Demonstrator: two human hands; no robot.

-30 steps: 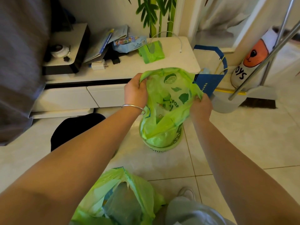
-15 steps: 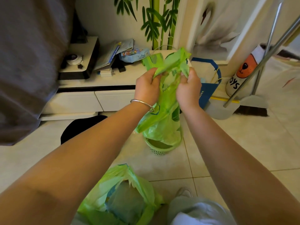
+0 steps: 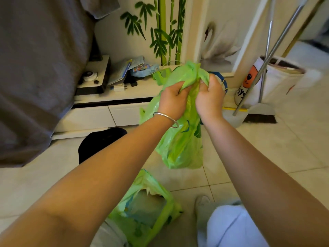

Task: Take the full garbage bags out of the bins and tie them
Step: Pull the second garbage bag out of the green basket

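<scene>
Here, you hold a green bag (image 3: pixel 179 145) up in front of you w/ both hands, its body hanging free above the tiled floor (image 3: pixel 284 148). Your left hand (image 3: pixel 173 100), a bangle (image 3: pixel 165 117) at the wrist, has its fingers curled tight round bunched plastic at the bag's mouth. Your right hand (image 3: pixel 210 97) sits just beside it, also closed on a gathered bit of the top. The two fists almost touch; crumpled ends of plastic stick up above them. No knot shows yet.

A 2nd bag (image 3: pixel 144 205), also green, lies on the floor near your knee, mouth gaping, not tied. No bin is visible from this angle. Behind the hands: a low white cabinet (image 3: pixel 114 113) w/ papers & a charger, a broom (image 3: pixel 260 68) leaning at right.

Risks, as I judge them: the plastic looks thin, so a hard pull when you knot could tear the ends or split the top. If 1 fist slips, the mouth may fall open & the contents spill. The ends above your fists look short, so a knot might not hold. The open bag by your knee could tip if you shift.
</scene>
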